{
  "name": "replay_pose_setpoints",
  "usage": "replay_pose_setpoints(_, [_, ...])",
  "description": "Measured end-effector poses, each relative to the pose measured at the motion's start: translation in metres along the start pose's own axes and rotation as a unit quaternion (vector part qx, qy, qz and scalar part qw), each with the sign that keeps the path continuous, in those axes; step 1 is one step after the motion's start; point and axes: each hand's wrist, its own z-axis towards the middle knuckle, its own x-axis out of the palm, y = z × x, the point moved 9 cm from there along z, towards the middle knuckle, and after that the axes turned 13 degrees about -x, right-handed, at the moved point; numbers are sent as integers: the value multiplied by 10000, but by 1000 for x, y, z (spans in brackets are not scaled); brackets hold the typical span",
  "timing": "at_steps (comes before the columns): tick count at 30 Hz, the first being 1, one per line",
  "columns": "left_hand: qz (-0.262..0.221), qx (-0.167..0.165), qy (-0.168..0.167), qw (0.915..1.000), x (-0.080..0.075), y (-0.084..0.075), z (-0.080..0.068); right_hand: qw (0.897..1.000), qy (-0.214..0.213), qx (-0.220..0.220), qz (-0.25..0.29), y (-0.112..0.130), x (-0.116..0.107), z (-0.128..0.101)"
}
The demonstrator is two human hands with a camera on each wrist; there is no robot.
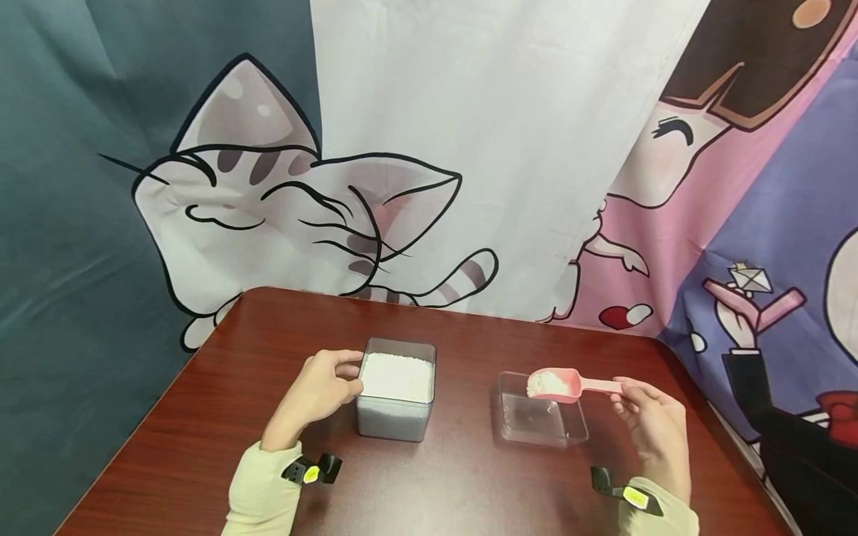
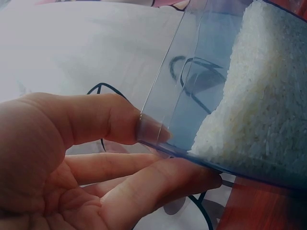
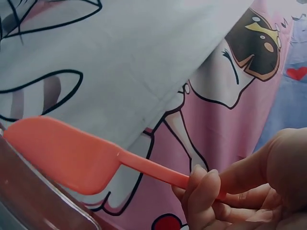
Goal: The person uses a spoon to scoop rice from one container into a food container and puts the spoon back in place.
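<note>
A pink scoop (image 1: 570, 387) carries a small heap of rice (image 1: 546, 384) over a shallow clear tray (image 1: 536, 424). Its handle is pinched between the thumb and fingers of my right hand (image 1: 653, 424); in the right wrist view the scoop (image 3: 72, 153) shows its underside close to the tray's rim. On the left, a square see-through container (image 1: 395, 420) is filled high with white rice (image 1: 397, 377). My left hand (image 1: 318, 391) grips this container by its left wall, with the thumb and fingers at the rim in the left wrist view.
All of this stands on a reddish-brown wooden table (image 1: 456, 476). Behind the table hangs a cloth (image 1: 509, 149) printed with a cartoon cat and figures. Each wrist wears a black strap (image 1: 304, 470) over a pale sleeve (image 1: 261, 491).
</note>
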Motion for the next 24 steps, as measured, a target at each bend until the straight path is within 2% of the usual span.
replay_pose_setpoints(7, [18, -27, 13, 10000, 0, 1, 1, 9971, 59, -107, -754, 1, 4, -1])
replay_pose_setpoints(12, [31, 9, 41, 10000, 0, 0, 0, 9964, 140, -298, -784, 3, 11, -3])
replay_pose_setpoints(16, [61, 25, 29, 10000, -1, 0, 1, 9904, 132, -534, -1269, 5, 14, -2])
replay_pose_setpoints(17, [65, 18, 26, 10000, -1, 0, 1, 9901, 191, -655, -1229, 4, 14, 0])
replay_pose_setpoints(22, [72, 21, 32, 10000, -1, 0, 1, 9703, -124, -893, -2244, 11, 18, 1])
replay_pose_setpoints(23, [73, 19, 31, 10000, -1, 0, 1, 9624, -140, -957, -2538, 14, 20, 1])
replay_pose_setpoints(24, [77, 22, 33, 10000, 0, 0, 1, 9450, -232, -951, -3121, 19, 24, -1])
